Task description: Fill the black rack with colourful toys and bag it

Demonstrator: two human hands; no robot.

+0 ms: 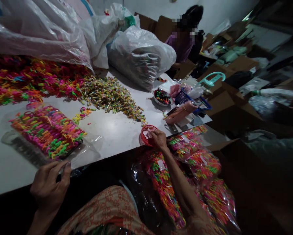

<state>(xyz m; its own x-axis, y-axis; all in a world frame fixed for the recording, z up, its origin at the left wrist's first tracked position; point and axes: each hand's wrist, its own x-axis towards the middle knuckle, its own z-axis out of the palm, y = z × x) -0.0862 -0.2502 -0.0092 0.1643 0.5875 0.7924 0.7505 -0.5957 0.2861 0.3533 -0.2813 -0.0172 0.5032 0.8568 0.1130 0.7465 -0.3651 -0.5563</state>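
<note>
My left hand (50, 183) rests at the near edge of the white table (112, 130), its fingers pinching the corner of a clear plastic packet (47, 130) filled with bright plastic pieces in pink, green, orange and yellow. My right hand (158, 138) reaches out to a small red basket (146, 134) at the table's near edge, its fingers closed on a small white slip inside it. A heap of small multicoloured pieces (110, 96) lies in the middle of the table, and a long bright pile (26, 81) runs along the left.
Filled clear packets (192, 160) are stacked below the table on my right. Big plastic sacks (141, 55) stand at the back. A bowl (163, 97), a blue basket (185, 98) and a pink tape dispenser (182, 111) sit at the far corner. Another person (185, 36) sits beyond, among cardboard boxes (227, 104).
</note>
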